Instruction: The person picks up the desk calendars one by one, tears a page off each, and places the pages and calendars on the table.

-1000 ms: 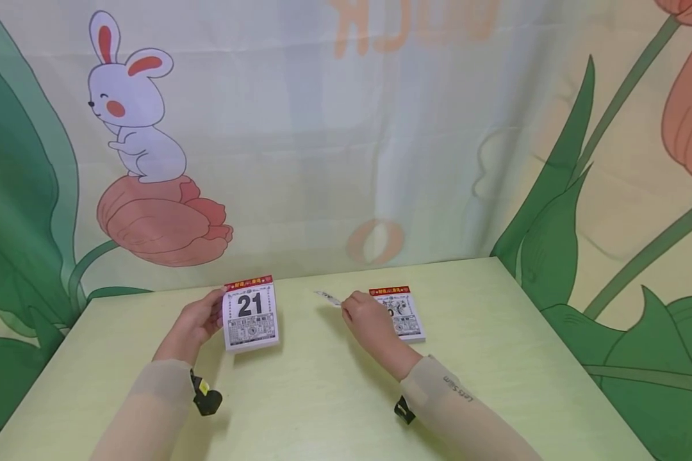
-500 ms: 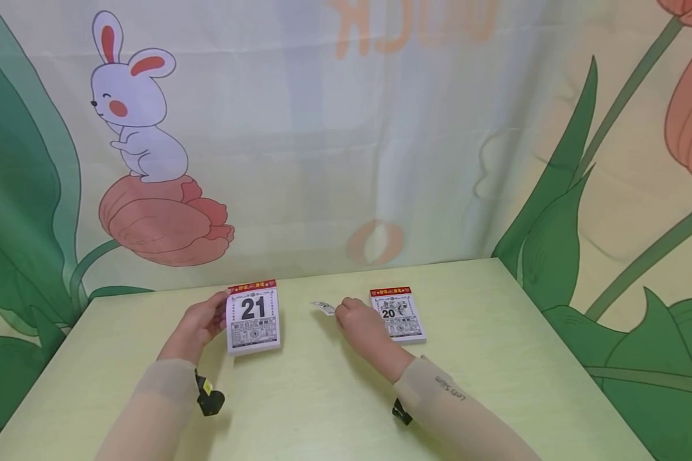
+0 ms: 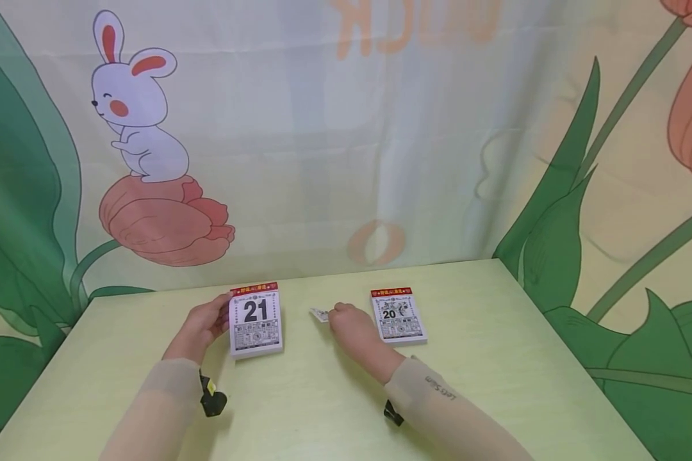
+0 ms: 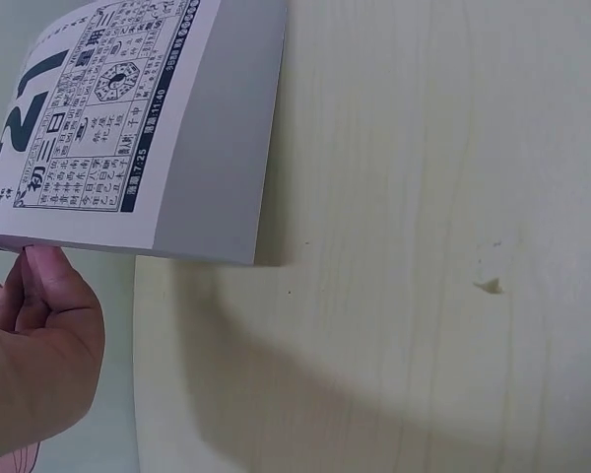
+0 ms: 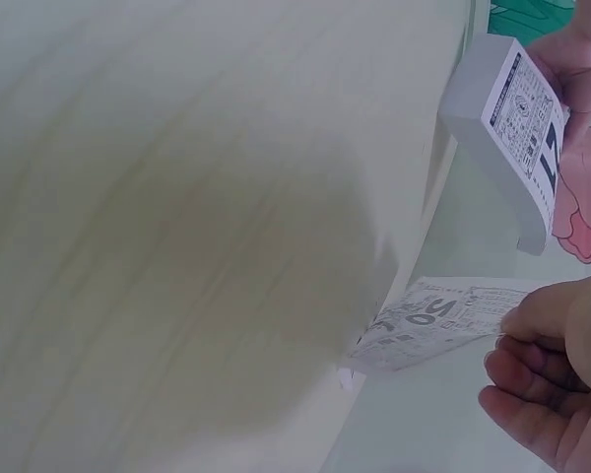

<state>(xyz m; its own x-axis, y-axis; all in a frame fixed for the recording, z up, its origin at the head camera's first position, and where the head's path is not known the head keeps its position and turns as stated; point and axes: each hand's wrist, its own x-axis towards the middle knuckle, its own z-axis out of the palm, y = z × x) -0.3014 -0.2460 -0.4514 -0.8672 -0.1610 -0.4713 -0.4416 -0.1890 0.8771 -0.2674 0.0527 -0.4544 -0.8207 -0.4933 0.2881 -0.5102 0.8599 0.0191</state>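
My left hand (image 3: 198,326) grips the left edge of a thick tear-off calendar (image 3: 256,323) with a red header and a large 21. In the left wrist view that calendar (image 4: 89,118) is tilted and its pages bow, with the thumb and fingers (image 4: 54,296) at its edge. My right hand (image 3: 354,333) pinches a loose calendar page (image 3: 320,314) between thumb and fingers. Seen from the right wrist, this thin page (image 5: 433,320) is printed and slightly see-through, held at one edge above the table. A second tear-off calendar (image 3: 400,320), showing 20, lies just right of my right hand.
The pale green-yellow table (image 3: 300,397) ends at a printed curtain (image 3: 300,160) with a rabbit and tulips. A small white scrap (image 4: 490,286) lies on the tabletop in the left wrist view. Black wrist cameras (image 3: 213,400) hang under both sleeves.
My right hand has shifted left and toward me with the page, uncovering the calendar showing 20. The calendar in my left hand has drifted slightly right and down.
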